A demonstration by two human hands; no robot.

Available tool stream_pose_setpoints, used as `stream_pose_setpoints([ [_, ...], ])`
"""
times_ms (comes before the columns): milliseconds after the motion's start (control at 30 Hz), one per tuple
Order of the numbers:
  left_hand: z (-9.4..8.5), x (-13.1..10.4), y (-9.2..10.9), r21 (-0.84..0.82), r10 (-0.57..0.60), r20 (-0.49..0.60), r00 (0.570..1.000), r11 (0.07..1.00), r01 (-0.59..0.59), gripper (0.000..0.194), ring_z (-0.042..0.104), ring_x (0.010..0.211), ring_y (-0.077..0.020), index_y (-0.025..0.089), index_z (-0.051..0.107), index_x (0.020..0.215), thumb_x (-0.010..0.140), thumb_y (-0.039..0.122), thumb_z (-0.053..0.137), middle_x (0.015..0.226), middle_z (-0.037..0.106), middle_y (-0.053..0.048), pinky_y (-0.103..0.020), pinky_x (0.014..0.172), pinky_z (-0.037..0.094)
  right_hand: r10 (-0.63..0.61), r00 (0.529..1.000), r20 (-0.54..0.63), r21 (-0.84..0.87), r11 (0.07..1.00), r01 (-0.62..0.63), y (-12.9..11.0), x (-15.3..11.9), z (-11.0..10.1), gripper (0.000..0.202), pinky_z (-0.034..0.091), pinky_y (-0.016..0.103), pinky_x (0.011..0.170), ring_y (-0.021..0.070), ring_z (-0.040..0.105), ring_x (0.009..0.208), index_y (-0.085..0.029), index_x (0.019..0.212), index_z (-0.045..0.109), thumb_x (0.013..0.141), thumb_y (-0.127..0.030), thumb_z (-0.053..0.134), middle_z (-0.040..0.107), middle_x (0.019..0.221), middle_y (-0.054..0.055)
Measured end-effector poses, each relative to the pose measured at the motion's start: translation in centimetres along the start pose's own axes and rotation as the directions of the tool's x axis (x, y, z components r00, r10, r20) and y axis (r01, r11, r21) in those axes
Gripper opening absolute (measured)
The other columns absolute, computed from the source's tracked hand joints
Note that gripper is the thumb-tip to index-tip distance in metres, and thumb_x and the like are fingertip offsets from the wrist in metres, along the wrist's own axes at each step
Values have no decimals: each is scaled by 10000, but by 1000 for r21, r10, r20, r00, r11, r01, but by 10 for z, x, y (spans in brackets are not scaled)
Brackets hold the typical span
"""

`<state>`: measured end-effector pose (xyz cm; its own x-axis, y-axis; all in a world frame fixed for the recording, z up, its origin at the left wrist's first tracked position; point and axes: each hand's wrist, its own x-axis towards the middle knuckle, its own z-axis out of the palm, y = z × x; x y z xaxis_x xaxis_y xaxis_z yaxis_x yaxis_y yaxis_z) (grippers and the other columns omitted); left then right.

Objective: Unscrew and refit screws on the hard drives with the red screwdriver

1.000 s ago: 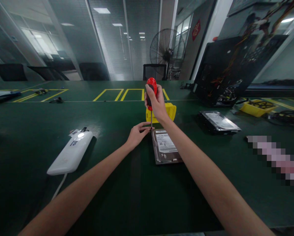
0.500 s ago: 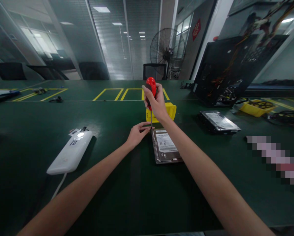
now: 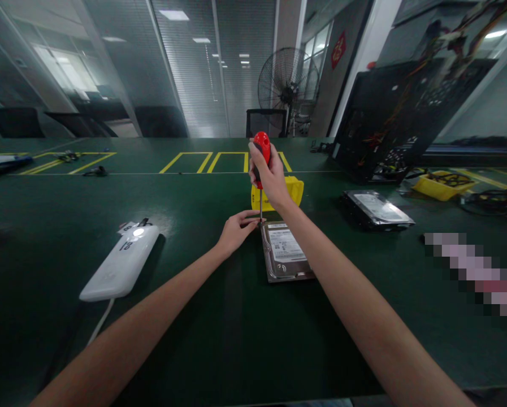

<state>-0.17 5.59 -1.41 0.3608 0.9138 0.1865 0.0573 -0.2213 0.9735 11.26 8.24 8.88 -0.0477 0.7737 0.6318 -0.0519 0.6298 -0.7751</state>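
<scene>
My right hand [image 3: 270, 172] is wrapped round the red and black handle of a screwdriver [image 3: 261, 145], held upright. Its metal shaft points down to the far left corner of a hard drive [image 3: 278, 265], which lies label up on the green table. My right forearm covers the drive's right side. At that same corner, my left hand [image 3: 238, 230] has its thumb and fingers drawn together round the screwdriver's tip. Whatever lies between those fingertips is too small to make out. Just behind the drive stands a yellow plastic bin [image 3: 294, 191], partly hidden by my right hand.
On the right lie a second hard drive [image 3: 378, 209] and a yellow tray [image 3: 442, 186] with cables, near a black computer case [image 3: 380, 124]. A white power bank [image 3: 120, 263] with a cable lies left. A pixelated patch covers something at far right.
The screwdriver handle and my right-hand fingers have turned slightly, with the tip still at the drive's corner. A small blurred brownish shape now shows at the left edge.
</scene>
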Motion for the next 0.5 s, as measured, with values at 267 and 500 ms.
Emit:
stream_pose_setpoints([
  [267,-1,0,-1,-9,-9,3,1000,1000,9,346,600,1046,-208,128,539,1134,794,190,569,1083,661,-108,-390,934,456,8,999,33,44,999,-9,-4,1,-3,438,375,210,447,65,428,516,-262,1017,406,822,-649,342,460,747,-7],
  [500,-1,1,-4,-35,7,15,1000,999,-7,344,609,1028,-198,125,542,1131,793,187,571,1087,659,-110,-388,940,451,-14,998,54,97,995,9,-2,1,-4,419,388,227,465,78,452,539,-260,1000,400,820,-637,368,501,802,5],
])
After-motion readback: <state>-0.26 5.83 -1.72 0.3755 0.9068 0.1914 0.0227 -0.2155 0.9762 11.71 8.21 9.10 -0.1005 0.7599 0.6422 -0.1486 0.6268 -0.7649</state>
